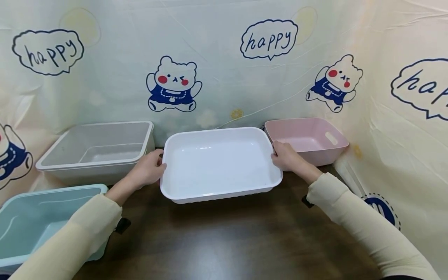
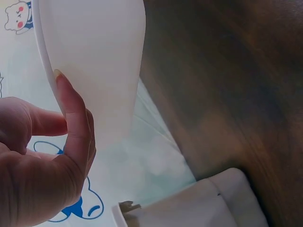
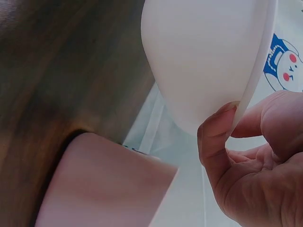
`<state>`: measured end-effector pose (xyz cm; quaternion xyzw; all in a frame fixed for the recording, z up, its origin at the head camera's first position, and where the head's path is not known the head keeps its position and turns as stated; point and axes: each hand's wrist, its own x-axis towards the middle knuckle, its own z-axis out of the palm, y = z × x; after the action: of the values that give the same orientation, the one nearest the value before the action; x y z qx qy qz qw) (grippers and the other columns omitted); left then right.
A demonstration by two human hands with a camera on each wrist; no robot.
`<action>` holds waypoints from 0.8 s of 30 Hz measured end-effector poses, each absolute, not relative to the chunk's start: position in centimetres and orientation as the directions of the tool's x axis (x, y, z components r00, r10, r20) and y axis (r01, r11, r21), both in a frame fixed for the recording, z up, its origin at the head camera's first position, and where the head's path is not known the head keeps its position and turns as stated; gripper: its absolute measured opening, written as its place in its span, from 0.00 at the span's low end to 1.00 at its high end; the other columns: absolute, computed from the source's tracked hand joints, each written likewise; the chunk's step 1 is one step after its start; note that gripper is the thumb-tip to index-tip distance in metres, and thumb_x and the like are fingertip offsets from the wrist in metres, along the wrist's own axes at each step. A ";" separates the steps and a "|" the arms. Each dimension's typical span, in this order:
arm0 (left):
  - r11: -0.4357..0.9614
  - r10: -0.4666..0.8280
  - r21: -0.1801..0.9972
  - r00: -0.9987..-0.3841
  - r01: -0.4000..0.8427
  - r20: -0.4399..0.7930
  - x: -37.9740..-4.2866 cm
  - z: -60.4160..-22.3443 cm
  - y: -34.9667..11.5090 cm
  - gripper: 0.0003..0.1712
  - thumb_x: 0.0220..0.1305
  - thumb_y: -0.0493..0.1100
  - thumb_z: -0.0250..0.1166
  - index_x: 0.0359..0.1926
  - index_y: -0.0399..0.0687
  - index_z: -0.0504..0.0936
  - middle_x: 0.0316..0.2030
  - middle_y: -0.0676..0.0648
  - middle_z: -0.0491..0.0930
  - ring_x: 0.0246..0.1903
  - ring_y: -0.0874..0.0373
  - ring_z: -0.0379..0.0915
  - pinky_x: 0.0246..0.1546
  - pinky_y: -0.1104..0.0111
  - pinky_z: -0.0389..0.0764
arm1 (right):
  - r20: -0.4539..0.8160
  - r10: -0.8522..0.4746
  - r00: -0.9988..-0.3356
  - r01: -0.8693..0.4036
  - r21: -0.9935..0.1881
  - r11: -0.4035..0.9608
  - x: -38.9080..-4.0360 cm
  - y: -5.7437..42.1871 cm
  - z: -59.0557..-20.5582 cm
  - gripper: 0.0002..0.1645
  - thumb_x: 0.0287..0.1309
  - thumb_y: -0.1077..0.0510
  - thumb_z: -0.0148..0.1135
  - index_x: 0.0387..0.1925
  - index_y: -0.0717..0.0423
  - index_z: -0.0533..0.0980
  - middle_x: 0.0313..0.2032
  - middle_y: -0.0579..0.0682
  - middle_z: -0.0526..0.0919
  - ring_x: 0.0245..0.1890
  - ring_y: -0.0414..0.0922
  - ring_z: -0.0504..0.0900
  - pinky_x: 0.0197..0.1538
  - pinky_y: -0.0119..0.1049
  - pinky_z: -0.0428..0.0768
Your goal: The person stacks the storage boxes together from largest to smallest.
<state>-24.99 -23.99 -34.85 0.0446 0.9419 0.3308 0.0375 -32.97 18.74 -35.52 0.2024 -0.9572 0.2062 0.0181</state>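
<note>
A shallow white plastic tray (image 1: 220,165), rectangular with rounded corners, is held up over the dark table between both hands. My left hand (image 1: 151,167) pinches its left rim, thumb on one side and curled fingers on the other, as the left wrist view shows with the hand (image 2: 52,156). At the opposite end my right hand (image 1: 285,155) pinches the right rim; in the right wrist view that hand (image 3: 260,161) has its fingers bent under the lip. Nothing shows inside the tray, and its underside stands clear of the tabletop in both wrist views.
A grey bin (image 1: 101,171) stands at the back left, with a light blue bin (image 1: 52,194) in front of it. Back right is a pink bin (image 1: 315,155) with a handle slot. Behind the dark wooden table (image 1: 217,237) hangs a printed cloth (image 1: 224,89).
</note>
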 end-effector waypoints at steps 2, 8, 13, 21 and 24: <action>0.771 0.114 0.633 -0.992 0.059 -0.046 -24.8 -35.1 -23.9 0.28 0.74 0.33 0.53 0.69 0.23 0.60 0.36 0.33 0.76 0.21 0.51 0.80 0.19 0.63 0.82 | 0.101 -0.376 -0.921 -0.384 -0.399 0.833 -32.7 18.7 -35.8 0.05 0.67 0.67 0.52 0.33 0.65 0.69 0.24 0.54 0.72 0.26 0.51 0.77 0.28 0.39 0.77; 0.765 0.118 0.642 -0.991 0.051 -0.061 -24.3 -35.8 -23.8 0.26 0.73 0.33 0.54 0.67 0.23 0.61 0.35 0.33 0.75 0.22 0.49 0.81 0.19 0.62 0.84 | 0.102 -0.376 -0.921 -0.384 -0.403 0.831 -32.1 18.8 -36.6 0.06 0.67 0.67 0.51 0.32 0.64 0.68 0.23 0.54 0.72 0.24 0.49 0.78 0.26 0.37 0.78; 0.775 0.110 0.631 -0.989 0.026 -0.095 -24.1 -36.4 -23.9 0.27 0.74 0.33 0.54 0.68 0.22 0.60 0.33 0.35 0.74 0.23 0.49 0.81 0.20 0.62 0.84 | 0.091 -0.385 -0.919 -0.384 -0.443 0.811 -31.5 18.7 -37.2 0.04 0.68 0.68 0.50 0.38 0.68 0.70 0.25 0.57 0.74 0.24 0.48 0.81 0.25 0.38 0.80; 0.772 0.095 0.635 -0.986 -0.014 -0.138 -23.7 -37.4 -24.0 0.29 0.74 0.32 0.54 0.69 0.23 0.58 0.35 0.34 0.74 0.25 0.53 0.80 0.21 0.62 0.85 | 0.075 -0.396 -0.915 -0.391 -0.407 0.826 -31.2 18.7 -37.9 0.03 0.67 0.69 0.52 0.36 0.67 0.70 0.26 0.56 0.72 0.26 0.49 0.77 0.28 0.37 0.79; 0.771 0.101 0.637 -0.985 -0.013 -0.142 -23.6 -37.7 -24.0 0.28 0.73 0.32 0.54 0.69 0.23 0.58 0.36 0.34 0.74 0.25 0.52 0.81 0.21 0.62 0.85 | 0.057 -0.388 -0.920 -0.377 -0.406 0.833 -30.9 18.7 -38.0 0.02 0.67 0.68 0.53 0.36 0.66 0.70 0.25 0.55 0.72 0.26 0.49 0.77 0.28 0.37 0.78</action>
<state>-23.63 -24.03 -37.73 0.0233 0.9373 0.3375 0.0842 -30.92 18.72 -38.05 0.1997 -0.9572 0.2090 -0.0136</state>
